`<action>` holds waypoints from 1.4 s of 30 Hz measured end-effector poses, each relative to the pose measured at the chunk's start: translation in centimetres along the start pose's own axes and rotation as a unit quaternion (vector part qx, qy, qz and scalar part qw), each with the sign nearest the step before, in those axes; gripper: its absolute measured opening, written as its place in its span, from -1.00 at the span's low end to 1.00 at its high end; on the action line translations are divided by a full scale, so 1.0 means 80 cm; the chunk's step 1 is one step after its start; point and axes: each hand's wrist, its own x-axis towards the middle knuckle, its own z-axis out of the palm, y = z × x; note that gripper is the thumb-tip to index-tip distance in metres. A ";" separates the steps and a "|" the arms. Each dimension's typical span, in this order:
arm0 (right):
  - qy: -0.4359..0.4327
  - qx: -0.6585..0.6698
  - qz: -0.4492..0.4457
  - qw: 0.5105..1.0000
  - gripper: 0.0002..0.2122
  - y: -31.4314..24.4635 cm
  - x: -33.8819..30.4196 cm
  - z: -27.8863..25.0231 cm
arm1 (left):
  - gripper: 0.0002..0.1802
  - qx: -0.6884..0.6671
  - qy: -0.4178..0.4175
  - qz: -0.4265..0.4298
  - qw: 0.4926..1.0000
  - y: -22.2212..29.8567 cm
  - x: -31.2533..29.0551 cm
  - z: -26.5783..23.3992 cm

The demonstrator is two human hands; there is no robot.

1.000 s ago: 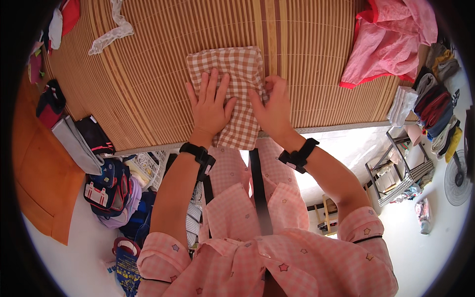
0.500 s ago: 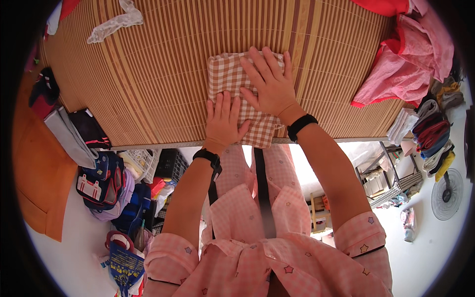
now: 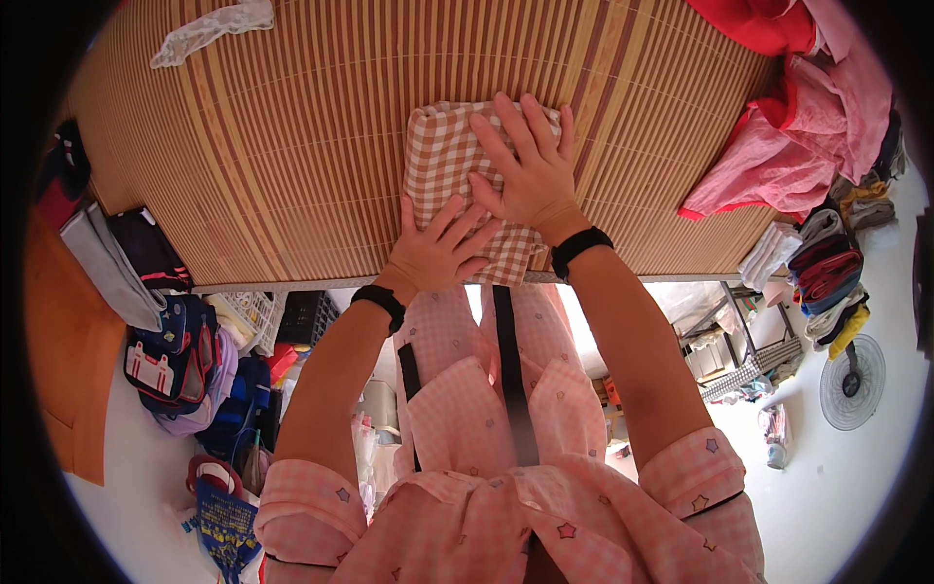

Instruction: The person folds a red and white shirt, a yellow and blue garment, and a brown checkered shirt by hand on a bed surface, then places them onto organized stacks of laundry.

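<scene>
A folded brown-and-white checked cloth (image 3: 443, 146) lies near the front edge of a slatted bamboo mat (image 3: 321, 127). My right hand (image 3: 530, 175) rests flat on its upper right part, fingers spread and pointing away from me. Lower down, my left hand (image 3: 433, 248) lies on the left side of the cloth near the mat's edge, its fingers stretched out and slanting to the right. Both palms face down, and neither hand grips anything. Part of the cloth is hidden beneath them.
White lace fabric (image 3: 209, 29) lies at the far left of the mat; a pink garment with red trim (image 3: 769, 146) is at the right. Folded clothes (image 3: 827, 258) are stacked beyond the right edge, above a fan (image 3: 852, 382). Bags (image 3: 175, 360) stand at the lower left.
My left hand has turned, its fingers now slanting right and its wrist farther left. My right hand stays on the cloth almost unmoved. The view has shifted slightly.
</scene>
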 end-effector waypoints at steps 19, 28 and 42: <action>-0.005 0.002 -0.001 1.000 -0.42 -0.002 -0.003 -0.001 | -0.18 -0.015 0.008 -0.182 0.983 0.058 0.014 0.008; 0.000 0.024 0.010 1.000 -0.42 -0.005 -0.004 -0.004 | -0.12 -0.009 -0.017 -0.242 0.970 -0.054 0.075 -0.050; 0.128 0.172 0.287 0.934 -0.46 -0.015 -0.065 -0.062 | -0.28 -0.077 0.056 -0.455 0.885 0.005 0.020 -0.075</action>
